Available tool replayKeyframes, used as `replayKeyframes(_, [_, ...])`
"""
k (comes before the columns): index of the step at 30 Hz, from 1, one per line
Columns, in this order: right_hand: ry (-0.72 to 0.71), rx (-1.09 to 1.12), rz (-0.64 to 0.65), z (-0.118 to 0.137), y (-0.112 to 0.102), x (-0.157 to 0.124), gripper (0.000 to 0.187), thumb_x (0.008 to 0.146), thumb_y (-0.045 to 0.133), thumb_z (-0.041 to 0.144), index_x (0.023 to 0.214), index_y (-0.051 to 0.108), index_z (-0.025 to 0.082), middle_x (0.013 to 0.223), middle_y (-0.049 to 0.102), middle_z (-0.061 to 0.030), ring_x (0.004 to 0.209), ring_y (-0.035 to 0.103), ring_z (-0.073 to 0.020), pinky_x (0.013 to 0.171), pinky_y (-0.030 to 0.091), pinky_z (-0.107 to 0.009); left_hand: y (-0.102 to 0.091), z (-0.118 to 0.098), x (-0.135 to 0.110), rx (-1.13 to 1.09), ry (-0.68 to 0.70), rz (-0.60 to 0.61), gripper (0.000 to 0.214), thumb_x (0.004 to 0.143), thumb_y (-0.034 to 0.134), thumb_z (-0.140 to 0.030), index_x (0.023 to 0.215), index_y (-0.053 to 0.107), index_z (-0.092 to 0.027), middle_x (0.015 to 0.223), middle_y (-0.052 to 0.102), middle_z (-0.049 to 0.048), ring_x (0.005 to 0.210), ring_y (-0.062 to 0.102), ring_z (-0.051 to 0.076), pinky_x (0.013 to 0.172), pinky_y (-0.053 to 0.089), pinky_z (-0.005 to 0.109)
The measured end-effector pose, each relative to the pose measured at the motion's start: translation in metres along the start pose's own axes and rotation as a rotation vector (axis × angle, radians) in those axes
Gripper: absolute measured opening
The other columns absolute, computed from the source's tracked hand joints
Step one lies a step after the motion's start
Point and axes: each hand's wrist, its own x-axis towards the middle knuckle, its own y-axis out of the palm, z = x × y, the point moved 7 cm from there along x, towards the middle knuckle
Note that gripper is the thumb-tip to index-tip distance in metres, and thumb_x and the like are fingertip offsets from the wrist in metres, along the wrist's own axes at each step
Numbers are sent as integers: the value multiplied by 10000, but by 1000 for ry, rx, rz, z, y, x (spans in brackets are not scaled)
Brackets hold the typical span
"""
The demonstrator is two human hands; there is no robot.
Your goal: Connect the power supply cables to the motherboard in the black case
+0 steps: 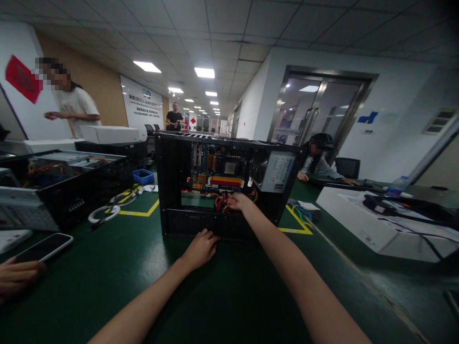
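Observation:
A black computer case (222,223) stands upright with its open side facing me. Inside it I see a motherboard (230,167) with red and yellow memory slots, and a silver power supply (278,171) at the upper right. My right hand (236,201) reaches into the lower part of the case, its fingers closed on a bundle of power cables (219,204) in red, yellow and black. Against the case's bottom front edge rests my left hand (201,248), fingers stretched out and holding nothing.
On the left lies another opened case (86,191), with a blue tray (143,177) and white cable coil (103,213) near it. Another person's hand (21,277) holds a phone (45,248). A white box (394,229) stands right. Yellow tape (139,213) marks the green table.

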Motion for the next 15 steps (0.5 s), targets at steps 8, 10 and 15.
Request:
replayKeyframes(8, [38,67,-57,-2,-4,1,205,846,278,85,681,370,165,551,458,6,393,393,-59,402,346,-158,-1,-1,1,3,-6,9,302,802,447,-170,1095,512,-205,939,534,59,927,450,205,841,361,336])
replayKeyframes(10, [24,62,-60,-1,-4,2,200,845,286,92,680,373,166,550,470,0,408,418,-68,409,355,-166,-2,-1,1,-4,-8,6,297,804,449,-173,1092,513,-206,934,534,58,923,449,206,840,360,335])
replayKeyframes(15, [2,23,-56,1,-5,1,219,848,253,88,674,356,172,483,411,23,388,414,-73,406,349,-163,-3,-1,0,-10,-12,12,298,809,445,-175,1099,510,-206,933,529,60,915,450,204,825,366,332])
